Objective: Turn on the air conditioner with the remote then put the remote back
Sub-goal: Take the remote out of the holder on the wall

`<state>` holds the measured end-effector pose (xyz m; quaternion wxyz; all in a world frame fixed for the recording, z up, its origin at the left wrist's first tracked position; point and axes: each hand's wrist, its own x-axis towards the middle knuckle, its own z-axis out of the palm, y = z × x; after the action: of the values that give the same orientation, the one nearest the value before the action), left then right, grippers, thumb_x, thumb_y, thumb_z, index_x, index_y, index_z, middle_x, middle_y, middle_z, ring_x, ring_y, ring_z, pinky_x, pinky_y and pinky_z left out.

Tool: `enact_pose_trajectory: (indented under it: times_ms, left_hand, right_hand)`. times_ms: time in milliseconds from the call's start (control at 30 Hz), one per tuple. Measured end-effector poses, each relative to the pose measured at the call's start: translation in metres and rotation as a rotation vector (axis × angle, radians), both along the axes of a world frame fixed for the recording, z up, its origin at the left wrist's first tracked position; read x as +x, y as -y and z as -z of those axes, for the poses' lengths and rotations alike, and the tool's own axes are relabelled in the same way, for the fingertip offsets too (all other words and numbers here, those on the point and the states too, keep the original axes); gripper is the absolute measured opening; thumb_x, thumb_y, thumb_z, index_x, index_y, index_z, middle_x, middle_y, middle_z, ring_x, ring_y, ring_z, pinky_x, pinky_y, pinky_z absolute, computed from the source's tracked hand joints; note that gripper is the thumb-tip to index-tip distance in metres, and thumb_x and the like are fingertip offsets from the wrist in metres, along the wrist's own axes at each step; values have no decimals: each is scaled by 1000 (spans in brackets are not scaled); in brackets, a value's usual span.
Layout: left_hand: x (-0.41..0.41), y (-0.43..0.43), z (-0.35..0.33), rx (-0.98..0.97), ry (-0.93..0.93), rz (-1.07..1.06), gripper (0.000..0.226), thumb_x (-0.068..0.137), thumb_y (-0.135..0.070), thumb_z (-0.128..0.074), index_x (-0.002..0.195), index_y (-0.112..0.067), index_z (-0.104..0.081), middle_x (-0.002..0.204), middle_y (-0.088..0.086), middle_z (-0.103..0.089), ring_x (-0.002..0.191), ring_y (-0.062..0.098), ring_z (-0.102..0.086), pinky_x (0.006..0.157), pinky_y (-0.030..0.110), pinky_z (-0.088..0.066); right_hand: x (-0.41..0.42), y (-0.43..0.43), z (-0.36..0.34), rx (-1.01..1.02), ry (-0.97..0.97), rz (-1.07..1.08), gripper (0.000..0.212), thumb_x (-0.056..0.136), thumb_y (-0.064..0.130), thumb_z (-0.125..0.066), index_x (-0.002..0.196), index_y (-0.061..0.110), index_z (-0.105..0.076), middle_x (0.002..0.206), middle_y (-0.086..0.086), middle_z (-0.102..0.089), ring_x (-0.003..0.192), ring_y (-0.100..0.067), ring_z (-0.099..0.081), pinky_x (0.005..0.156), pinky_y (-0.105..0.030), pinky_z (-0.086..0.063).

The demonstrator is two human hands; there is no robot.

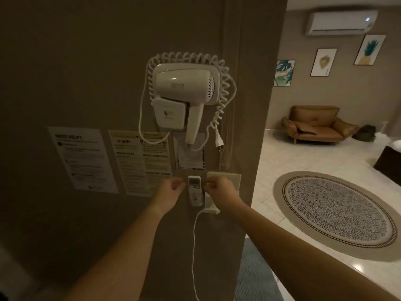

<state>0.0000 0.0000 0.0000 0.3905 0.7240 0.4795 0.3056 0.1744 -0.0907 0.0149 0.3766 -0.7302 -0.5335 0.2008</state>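
While left hand [173, 189] and right hand [219, 190] are curling beside the white rectangular remote [194, 184], grip unclear, weak pinching is risking a drop.

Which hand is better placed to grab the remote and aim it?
Probably the right hand; it and the left hand flank the remote, but the air conditioner hangs rightward.

Left hand [171, 190], left of remote [194, 187]: bare; forearm bare down to frame edge. Right hand [219, 191], right of remote: bare; forearm likewise bare. Both forearms taper toward wrist.
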Motion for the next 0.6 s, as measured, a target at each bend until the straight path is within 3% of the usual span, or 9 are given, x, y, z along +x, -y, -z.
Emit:
enact_pose_trajectory:
  times_ms: [67, 167, 233, 367, 467, 600]
  left_hand:
    - [5, -6, 6, -12, 32, -13, 36, 104, -26, -66, 137, -12, -69, 131, 5, -72, 124, 21, -66, 107, 37, -50]
    - [8, -7, 15, -27, 60, 1, 31, 104, -25, -65, 131, -11, -72, 124, 2, -74, 113, 15, -65, 103, 32, -49]
    - [7, -10, 20, -34, 92, -1, 28, 104, -25, -64, 127, -13, -75, 122, 3, -78, 113, 17, -70, 108, 39, -52]
    - [8, -17, 26, -59, 151, 13, 15, 103, -26, -66, 108, -30, -80, 108, -4, -81, 107, 16, -75, 106, 45, -57]
    - [11, -20, 27, -33, 182, 32, 19, 102, -27, -67, 94, -41, -76, 99, -8, -82, 100, 13, -77, 98, 39, -60]
    - [15, -20, 28, -34, 250, 24, 18, 101, -21, -69, 94, -34, -78, 88, -13, -81, 82, -5, -76, 81, 19, -60]
  right_hand:
    - [0, -7, 4, -19, 12, 13, 27, 105, 18, -60, 129, 13, -72, 119, -4, -76, 97, -13, -66, 63, -12, -39]
    - [1, -20, 17, -36, -3, 7, 26, 105, 17, -59, 124, 15, -76, 114, -2, -77, 91, -10, -63, 75, -20, -48]
    - [1, -27, 21, -28, -5, 4, 24, 104, 17, -59, 117, 14, -79, 104, -2, -78, 87, -11, -66, 83, -28, -54]
    - [4, -35, 25, -12, 40, -13, 23, 104, 16, -59, 111, 13, -81, 94, 2, -76, 78, -7, -65, 72, -20, -51]
    - [5, -39, 26, 8, 55, -4, 21, 103, 15, -62, 110, 12, -81, 88, 7, -70, 72, 4, -58, 64, -11, -41]
    - [7, -42, 26, 41, 70, 23, 17, 100, 18, -68, 98, 12, -84, 72, 14, -65, 66, 3, -58, 60, -12, -39]
